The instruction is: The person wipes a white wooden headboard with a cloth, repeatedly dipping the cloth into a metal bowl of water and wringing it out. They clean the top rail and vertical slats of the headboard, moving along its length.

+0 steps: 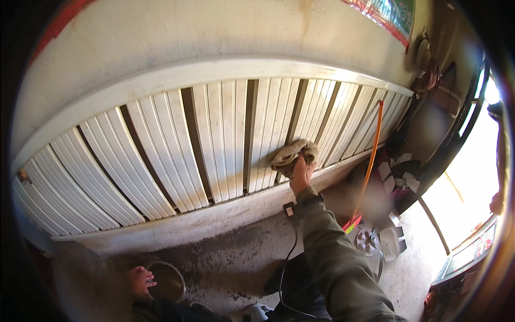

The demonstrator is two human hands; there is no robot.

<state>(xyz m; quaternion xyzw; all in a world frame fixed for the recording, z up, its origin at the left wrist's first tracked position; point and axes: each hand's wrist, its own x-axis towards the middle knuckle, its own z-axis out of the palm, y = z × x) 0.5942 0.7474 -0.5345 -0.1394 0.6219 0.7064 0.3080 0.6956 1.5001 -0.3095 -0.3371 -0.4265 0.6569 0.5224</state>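
Observation:
My right hand (303,174) is closed around a bunched brown rag (289,154). It presses the rag against the lower part of a white slatted panel (220,139) on the wall, over the ridged slats and near the bottom ledge. At the lower left my left hand (140,281) hangs low with its fingers loosely apart. Beside it is the rim of a round bucket or basin (184,283); whether the fingers touch that rim I cannot tell. Nothing shows in the left hand.
An orange-handled tool (372,155) with a red end leans near the panel's right. A small black box (290,210) with a cord is by the ledge. White containers (393,242) stand on the stained floor (225,263). Clutter and a bright doorway (461,188) lie at right.

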